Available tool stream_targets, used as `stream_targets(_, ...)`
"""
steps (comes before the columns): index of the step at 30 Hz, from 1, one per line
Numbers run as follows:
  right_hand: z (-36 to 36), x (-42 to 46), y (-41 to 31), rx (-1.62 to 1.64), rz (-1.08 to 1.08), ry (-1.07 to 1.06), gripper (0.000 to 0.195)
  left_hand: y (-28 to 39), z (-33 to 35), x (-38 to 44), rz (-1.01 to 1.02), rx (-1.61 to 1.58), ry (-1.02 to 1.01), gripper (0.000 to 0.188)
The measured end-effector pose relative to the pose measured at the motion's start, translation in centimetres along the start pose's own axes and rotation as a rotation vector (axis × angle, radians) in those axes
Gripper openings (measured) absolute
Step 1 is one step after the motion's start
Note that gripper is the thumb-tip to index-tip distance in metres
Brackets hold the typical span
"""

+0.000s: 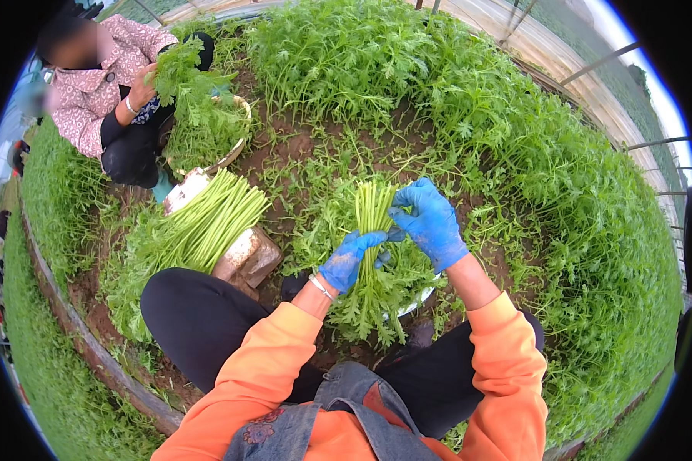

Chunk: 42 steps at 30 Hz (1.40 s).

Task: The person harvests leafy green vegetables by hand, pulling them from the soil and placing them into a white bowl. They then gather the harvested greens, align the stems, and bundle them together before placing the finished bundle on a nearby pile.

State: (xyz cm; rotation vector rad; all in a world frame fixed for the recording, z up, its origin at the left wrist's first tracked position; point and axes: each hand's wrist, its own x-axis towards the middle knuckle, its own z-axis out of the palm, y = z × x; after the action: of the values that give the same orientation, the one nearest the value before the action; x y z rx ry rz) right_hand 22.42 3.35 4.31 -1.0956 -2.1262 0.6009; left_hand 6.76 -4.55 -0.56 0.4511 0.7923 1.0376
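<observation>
My left hand (349, 262), in a blue glove, is closed around a bunch of leafy greens (375, 210). The pale cut stems point away from me and the lobed leaves hang towards me. At the right side of the stems is my right hand (429, 222), also blue-gloved, with its fingers bent and thumb and forefinger close together. Whether a stem is pinched there is hidden. Below the bunch shows the white rim of a round container (418, 302), mostly covered by leaves. To the left, a larger pile of cut greens (225, 213) lies across a worn block (248, 259).
A person (112, 86) squats at the upper left, holding greens above a round basket (230, 152) of greens. Tall uncut greens (346, 63) stand ahead and along the right. Loose leaves litter the soil (288, 147). A low bed edging (98, 346) runs along the left.
</observation>
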Motion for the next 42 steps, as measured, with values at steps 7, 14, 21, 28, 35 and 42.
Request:
stream_targets(7, 0.3, -0.1, 1.2, 0.174, 0.112, -0.079, 0.014, -0.2, -1.1, 0.5, -0.039, 0.005, 0.003, 0.036)
stream_targets(14, -0.6, -0.2, 0.4, 0.667, 0.500, -0.382, 0.016, -0.5, -1.1, 0.6, -0.009, 0.035, -0.042, 0.034)
stream_targets(21, -1.4, 0.2, -0.4, 0.802, 0.340, -0.520, 0.019, 0.1, -1.0, 0.2, -0.049, 0.057, -0.081, 0.036)
stream_targets(28, -1.1, 0.3, -0.4, 0.748, 0.528, -0.340, 0.009, 1.1, 0.2, -0.1, -0.064, 0.043, -0.168, 0.040)
stream_targets(35, -0.9, 0.3, -0.9, 0.820, 0.560, -0.266, 0.010, 0.6, 0.0, 0.0, 0.004, 0.109, -0.083, 0.035)
stream_targets(42, -2.1, 0.4, -0.9, 0.887, 0.363, -0.100, 0.007, -0.1, -1.8, 1.1, 0.059, -0.123, -0.024, 0.031)
